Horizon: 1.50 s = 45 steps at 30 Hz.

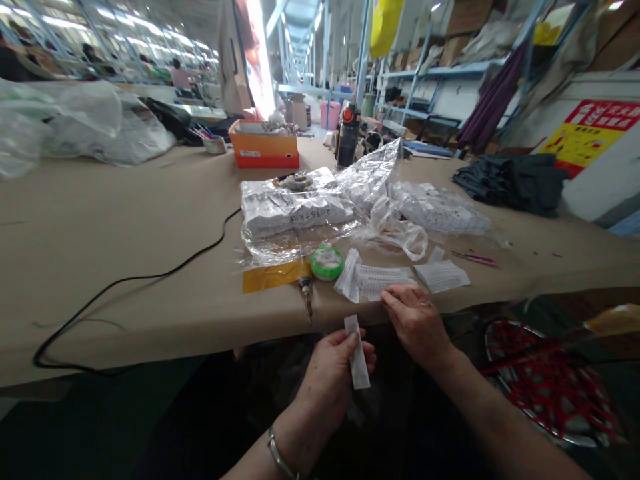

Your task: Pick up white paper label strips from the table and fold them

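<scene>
Workshop [300, 47] blurred; left hand [329, 363] pinches white strip [359, 368]; right hand [414, 321] at printed labels [381, 279], grip unclear

Tub [327, 272]: on the table [125, 227], left of the labels [383, 275]
Scissors [476, 259]: right of the labels
Box [267, 150]: behind and left of the tub

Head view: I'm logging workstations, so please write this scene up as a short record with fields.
Left hand: holds a white strip
Right hand: fingertips at the printed labels
Near table edge: pointed tool, green tub
Farther back: clear plastic bag, orange box
Right side: pink scissors, dark cloth
</scene>
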Tool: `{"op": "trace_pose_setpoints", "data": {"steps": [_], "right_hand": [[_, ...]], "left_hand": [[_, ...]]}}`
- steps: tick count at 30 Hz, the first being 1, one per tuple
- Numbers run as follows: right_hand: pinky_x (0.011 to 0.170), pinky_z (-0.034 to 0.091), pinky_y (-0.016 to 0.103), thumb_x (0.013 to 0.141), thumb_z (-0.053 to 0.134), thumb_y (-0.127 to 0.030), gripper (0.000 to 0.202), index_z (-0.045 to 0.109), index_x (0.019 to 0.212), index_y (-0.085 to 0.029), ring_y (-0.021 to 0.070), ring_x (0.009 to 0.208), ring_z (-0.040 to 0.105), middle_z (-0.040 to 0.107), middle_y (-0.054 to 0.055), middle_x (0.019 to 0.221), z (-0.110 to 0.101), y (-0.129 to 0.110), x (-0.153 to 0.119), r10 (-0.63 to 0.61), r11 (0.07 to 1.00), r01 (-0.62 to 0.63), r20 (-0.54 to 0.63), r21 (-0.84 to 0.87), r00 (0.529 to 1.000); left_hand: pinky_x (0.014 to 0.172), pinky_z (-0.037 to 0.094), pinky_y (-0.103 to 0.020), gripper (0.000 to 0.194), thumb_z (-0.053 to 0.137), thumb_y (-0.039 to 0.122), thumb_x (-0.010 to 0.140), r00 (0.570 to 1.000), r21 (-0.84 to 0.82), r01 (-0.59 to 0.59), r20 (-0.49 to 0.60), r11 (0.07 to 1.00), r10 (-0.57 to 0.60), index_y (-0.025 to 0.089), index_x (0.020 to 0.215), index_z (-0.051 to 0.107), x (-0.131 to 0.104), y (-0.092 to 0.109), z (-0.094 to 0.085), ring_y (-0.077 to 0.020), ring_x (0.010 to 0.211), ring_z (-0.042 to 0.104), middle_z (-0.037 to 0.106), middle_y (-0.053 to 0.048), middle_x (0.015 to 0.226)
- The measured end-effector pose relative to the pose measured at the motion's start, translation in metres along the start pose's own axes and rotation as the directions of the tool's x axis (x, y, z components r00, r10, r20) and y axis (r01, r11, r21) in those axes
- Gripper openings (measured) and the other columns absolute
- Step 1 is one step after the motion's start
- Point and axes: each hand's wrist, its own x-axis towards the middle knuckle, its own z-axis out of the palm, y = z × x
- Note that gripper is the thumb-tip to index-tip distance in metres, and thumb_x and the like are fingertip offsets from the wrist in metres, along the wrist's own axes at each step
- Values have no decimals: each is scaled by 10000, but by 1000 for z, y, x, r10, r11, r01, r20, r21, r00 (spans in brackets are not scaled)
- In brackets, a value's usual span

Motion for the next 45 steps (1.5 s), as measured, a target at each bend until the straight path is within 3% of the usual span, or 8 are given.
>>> {"op": "trace_pose_setpoints", "data": {"steps": [12, 18, 26, 33, 36, 40, 43, 45], "right_hand": [[815, 458, 329, 880, 531, -160, 142, 669, 863, -185, 177, 830, 604, 686, 53, 863, 2, 8, 5, -3, 993, 25, -188, 112, 982], [874, 473, 383, 844, 566, -113, 164, 663, 919, -222, 208, 994, 570, 671, 53, 965, -4, 5, 2, -61, 969, 113, -232, 221, 971], [947, 470, 399, 887, 505, -146, 184, 662, 874, -242, 218, 1184, 449, 602, 45, 1105, -27, -33, -20, -307, 820, 288, -45, 494, 951], [986, 446, 427, 875, 523, -130, 185, 667, 834, -238, 243, 1283, 367, 527, 59, 1237, -20, -35, -35, -296, 803, 231, 31, 549, 955], [986, 451, 430, 879, 516, -144, 179, 662, 923, -239, 246, 1283, 380, 535, 73, 1245, -26, -35, -36, -291, 805, 217, 49, 552, 955], [987, 449, 450, 896, 468, -158, 325, 532, 1211, -211, 243, 1242, 438, 552, 113, 1237, -32, -6, -33, -96, 899, 88, -4, 429, 995], [1006, 395, 523, 886, 503, -219, 412, 473, 1291, -152, 293, 1216, 439, 538, 158, 1235, -27, 38, -36, 162, 984, -151, -111, 99, 980], [1000, 382, 540, 872, 528, -237, 429, 493, 1284, -124, 318, 1206, 438, 547, 171, 1232, -21, 64, -42, 201, 977, -207, -100, -54, 974]], "left_hand": [[506, 460, -225, 86, 609, 193, 777, 999, 44, -8, 37, 999, 7, 134, 817, 561, -6, -8, -7, -125, 491, 595, 644, -27, 568], [555, 501, -269, 86, 595, 192, 791, 995, 21, 62, 83, 998, -63, 106, 797, 599, -9, -2, -4, -147, 533, 625, 668, -74, 642], [565, 518, -308, 94, 597, 141, 767, 932, -54, 152, 339, 987, -125, 75, 821, 638, -14, 8, -7, -156, 525, 608, 644, -74, 649], [531, 493, -259, 122, 655, 189, 741, 916, -27, 174, 371, 984, -152, 81, 796, 644, -21, 5, -6, -134, 511, 594, 619, -50, 632], [542, 493, -251, 138, 694, 197, 713, 937, -13, 155, 319, 988, -143, 94, 784, 634, -21, 2, -4, -136, 520, 607, 635, -48, 637], [605, 530, -293, 115, 675, 193, 739, 971, 9, 134, 198, 991, -133, 99, 783, 625, -18, -1, -6, -158, 575, 645, 694, -93, 713], [598, 547, -308, 109, 680, 185, 738, 979, 55, 138, 144, 989, -144, 95, 760, 621, -13, -4, -8, -174, 587, 661, 712, -117, 724], [587, 553, -312, 114, 692, 178, 728, 979, 58, 144, 135, 988, -150, 96, 755, 619, -10, -7, -9, -176, 574, 662, 714, -114, 703]]}}
